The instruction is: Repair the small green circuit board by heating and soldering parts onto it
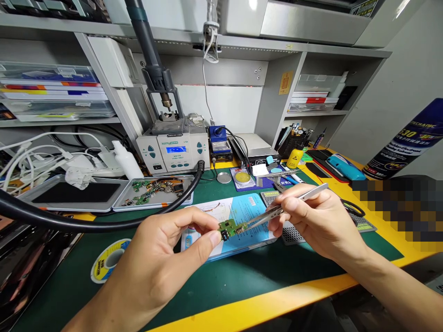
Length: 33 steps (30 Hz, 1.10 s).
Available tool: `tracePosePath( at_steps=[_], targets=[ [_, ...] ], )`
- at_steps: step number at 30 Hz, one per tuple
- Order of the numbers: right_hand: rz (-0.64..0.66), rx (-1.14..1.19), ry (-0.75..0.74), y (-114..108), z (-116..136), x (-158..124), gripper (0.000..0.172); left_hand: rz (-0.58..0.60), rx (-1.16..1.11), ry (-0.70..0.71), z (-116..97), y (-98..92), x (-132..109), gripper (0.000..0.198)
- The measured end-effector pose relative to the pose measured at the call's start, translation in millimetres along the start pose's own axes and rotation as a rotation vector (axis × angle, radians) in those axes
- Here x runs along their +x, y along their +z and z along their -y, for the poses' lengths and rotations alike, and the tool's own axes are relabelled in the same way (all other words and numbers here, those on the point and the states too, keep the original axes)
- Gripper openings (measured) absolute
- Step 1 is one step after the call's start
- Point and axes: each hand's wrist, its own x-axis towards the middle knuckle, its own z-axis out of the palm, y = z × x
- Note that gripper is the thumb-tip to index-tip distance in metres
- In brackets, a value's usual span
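Beyond the circuit board (227, 226), tray (145, 207) of electronic parts (159, 186)

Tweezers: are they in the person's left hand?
No, the right hand holds the tweezers, while the left hand pinches a small green circuit board.

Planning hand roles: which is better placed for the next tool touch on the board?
Probably the right hand: it holds tweezers, tips by the board. The left hand is busy pinching the board's edge.
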Motion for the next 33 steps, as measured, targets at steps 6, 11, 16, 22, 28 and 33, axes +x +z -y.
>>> tracePosePath(
  at_steps=[6,11,16,22,28,33],
  targets=[
    [0.024,0.044,0.012,5.8,2.8,1.9,0.021,-0.013,0.017,0.007,2.7,1.9,-0.7,0.017],
    [0.033,0.039,0.014,5.7,2.8,3.2,0.022,-0.007,0.036,0.028,2.1,-0.3,-1.6,0.017],
    [0.030,0.032,0.027,5.0,3.2,2.6,0.023,0.003,0.056,0.029,2.3,-1.2,-2.8,0.019],
    [0.040,0.043,0.026,3.7,1.9,1.6,0.022,0.014,0.075,0.028,0.0,-3.1,-2.1,0.018],
    [0.019,0.116,0.043,9.0,3.1,4.4,0.020,-0.060,0.052,0.030,-6.5,2.1,3.7,0.028],
    [-0.016,0.133,0.054,11.4,3.7,3.6,0.017,-0.116,0.026,0.017,-12.6,9.1,6.7,0.036]
  ],
)
